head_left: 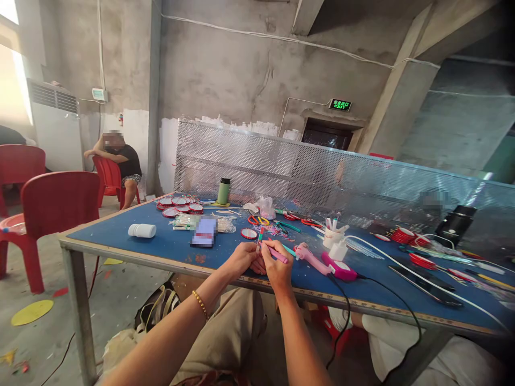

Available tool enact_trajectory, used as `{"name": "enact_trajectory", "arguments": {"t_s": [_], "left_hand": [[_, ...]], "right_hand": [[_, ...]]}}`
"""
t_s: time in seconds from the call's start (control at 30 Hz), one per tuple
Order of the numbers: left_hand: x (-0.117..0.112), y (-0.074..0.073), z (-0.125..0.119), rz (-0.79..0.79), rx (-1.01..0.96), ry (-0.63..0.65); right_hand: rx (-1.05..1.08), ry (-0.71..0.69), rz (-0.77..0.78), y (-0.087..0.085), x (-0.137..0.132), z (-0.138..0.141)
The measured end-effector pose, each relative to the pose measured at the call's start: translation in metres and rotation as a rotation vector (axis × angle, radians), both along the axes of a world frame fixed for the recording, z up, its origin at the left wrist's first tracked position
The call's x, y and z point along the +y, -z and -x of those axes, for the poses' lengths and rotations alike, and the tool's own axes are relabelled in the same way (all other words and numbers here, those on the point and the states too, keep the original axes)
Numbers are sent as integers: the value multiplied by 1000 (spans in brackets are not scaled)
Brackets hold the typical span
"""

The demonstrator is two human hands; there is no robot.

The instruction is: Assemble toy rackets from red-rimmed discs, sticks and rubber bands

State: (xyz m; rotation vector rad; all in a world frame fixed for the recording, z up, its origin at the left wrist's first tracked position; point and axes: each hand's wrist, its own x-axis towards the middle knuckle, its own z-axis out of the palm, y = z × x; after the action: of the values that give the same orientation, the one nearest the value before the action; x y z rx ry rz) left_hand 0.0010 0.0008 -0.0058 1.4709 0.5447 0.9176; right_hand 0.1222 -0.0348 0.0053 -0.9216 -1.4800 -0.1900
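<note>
My left hand, with a beaded gold bracelet at the wrist, pinches the lower end of a small narrow strip that shows red and green. My right hand is closed around a pink pen, its tip end close to the left fingertips. Both hands meet above the front edge of the blue table. Just beyond them lies a round red-rimmed disc. Right of my hands rest a pink handheld tool and a magenta device with a black cord.
On the table stand a white bottle, a phone, a green tumbler and a white cup of pens. Scissors and red-rimmed discs lie further back. A perforated metal screen borders the far side. Someone sits on a red chair.
</note>
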Motion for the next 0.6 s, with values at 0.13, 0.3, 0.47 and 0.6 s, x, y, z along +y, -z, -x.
{"name": "enact_trajectory", "arguments": {"t_s": [0.13, 0.3, 0.47, 0.6], "left_hand": [[0, -1, 0, 2, 1, 3], [-2, -2, 0, 0, -1, 5], [-3, -3, 1, -1, 1, -1], [-3, -2, 1, -1, 2, 1]], "right_hand": [[16, 15, -12, 1, 0, -1], [22, 20, -18, 3, 2, -2], [-2, 4, -4, 1, 1, 0], [10, 18, -8, 1, 0, -1]]}}
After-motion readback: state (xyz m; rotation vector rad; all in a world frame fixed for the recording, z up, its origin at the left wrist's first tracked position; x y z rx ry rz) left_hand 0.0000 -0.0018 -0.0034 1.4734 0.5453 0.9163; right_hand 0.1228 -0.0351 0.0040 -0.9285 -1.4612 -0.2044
